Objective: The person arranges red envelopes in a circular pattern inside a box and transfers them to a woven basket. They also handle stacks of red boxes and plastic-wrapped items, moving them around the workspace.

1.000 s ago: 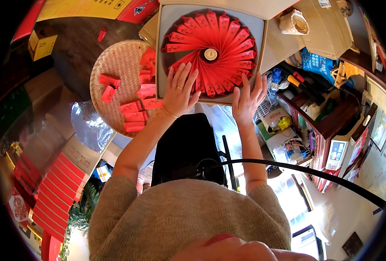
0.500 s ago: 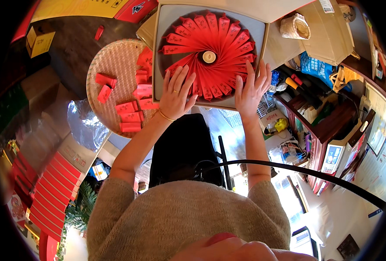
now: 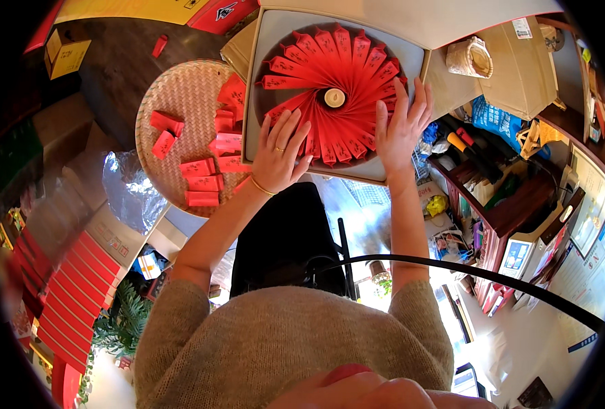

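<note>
The left hand (image 3: 282, 146) lies loosely spread over the near-left of a fan of red packets (image 3: 343, 48); the right hand (image 3: 404, 133), spread wider, is at its right edge. On my feed neither grips anything, and I can't tell how hard they press. The fan rings a cream disc (image 3: 334, 98) inside a cardboard box (image 3: 415, 58); an uneven push could, I judge, bunch it into its left gap. Left of the box, a woven tray (image 3: 186, 88) holds loose packets (image 3: 205, 183)
</note>
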A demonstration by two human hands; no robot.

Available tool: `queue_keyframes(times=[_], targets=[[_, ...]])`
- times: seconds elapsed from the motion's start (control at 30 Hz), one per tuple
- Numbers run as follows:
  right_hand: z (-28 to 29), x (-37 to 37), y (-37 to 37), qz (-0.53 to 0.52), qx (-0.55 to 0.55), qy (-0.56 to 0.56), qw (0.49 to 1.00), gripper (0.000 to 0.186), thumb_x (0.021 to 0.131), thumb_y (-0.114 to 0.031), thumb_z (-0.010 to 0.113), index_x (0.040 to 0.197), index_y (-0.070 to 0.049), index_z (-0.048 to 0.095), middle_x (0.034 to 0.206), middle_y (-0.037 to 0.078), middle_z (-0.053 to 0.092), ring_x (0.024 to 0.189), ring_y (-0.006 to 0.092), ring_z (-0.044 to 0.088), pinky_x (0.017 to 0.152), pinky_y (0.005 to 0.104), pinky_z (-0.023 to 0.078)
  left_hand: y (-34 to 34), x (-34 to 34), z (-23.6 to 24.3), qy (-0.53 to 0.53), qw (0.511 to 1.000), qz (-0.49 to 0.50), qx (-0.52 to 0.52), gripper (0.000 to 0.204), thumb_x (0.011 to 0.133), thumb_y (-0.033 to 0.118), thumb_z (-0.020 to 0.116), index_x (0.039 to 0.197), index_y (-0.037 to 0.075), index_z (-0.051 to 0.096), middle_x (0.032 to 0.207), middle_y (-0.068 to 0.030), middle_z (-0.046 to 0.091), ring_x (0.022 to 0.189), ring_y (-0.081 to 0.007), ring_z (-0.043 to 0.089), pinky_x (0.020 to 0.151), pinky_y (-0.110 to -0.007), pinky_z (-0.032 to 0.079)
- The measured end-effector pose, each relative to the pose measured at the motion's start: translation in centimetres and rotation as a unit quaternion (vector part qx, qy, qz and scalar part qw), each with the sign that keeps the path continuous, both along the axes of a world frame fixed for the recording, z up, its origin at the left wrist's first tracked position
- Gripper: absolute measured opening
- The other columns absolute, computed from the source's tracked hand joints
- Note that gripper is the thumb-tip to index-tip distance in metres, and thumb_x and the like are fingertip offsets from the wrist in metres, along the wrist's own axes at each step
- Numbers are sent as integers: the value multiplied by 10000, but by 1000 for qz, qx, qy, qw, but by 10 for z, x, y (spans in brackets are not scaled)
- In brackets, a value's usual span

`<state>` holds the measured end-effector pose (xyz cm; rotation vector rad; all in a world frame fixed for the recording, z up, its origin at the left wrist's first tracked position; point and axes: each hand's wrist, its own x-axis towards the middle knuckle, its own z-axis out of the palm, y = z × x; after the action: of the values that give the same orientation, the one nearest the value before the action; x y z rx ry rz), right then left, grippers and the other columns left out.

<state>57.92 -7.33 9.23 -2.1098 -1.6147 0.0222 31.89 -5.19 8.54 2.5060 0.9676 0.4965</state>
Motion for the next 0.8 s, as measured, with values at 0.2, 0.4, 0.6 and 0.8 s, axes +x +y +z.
queue_keyframes(times=[0.2, 0.4, 0.6, 0.8], targets=[[-5, 2, 18, 17, -15, -35, 999, 474, 959, -353, 592, 1341, -74, 562, 1467, 218, 379, 1423, 417, 278, 1146, 575, 219, 0, -1, -1, 1, 1000, 6, 2, 611, 871, 316, 653, 1399, 52, 493, 1512, -177, 388, 1411, -358, 358, 1154, -578, 249], [-2, 0, 39, 50, -14, -42, 998, 454, 959, -357, 596, 1326, -91, 582, 1464, 212, 384, 1422, 411, 281, 1149, 575, 215, 0, -1, 1, -1, 1000, 10, 4, 628, 855, 308, 666, 1402, 50, 495, 1515, -175, 388, 1414, -347, 359, 1163, -567, 249], [-1, -7, 57, 77, 8, -37, 996, 451, 952, -362, 607, 1321, -103, 591, 1456, 208, 392, 1415, 407, 296, 1146, 571, 226, 0, -3, -1, -13, 1000, 8, -10, 606, 868, 294, 648, 1406, 59, 497, 1514, -192, 388, 1401, -378, 366, 1161, -571, 233], [-2, -13, 69, 105, 10, -10, 994, 474, 935, -375, 628, 1341, -134, 588, 1462, 208, 388, 1417, 403, 290, 1145, 571, 234, 0, -4, -1, -7, 1000, 8, -6, 670, 822, 305, 679, 1415, 59, 486, 1525, -169, 383, 1428, -334, 346, 1169, -568, 233]])
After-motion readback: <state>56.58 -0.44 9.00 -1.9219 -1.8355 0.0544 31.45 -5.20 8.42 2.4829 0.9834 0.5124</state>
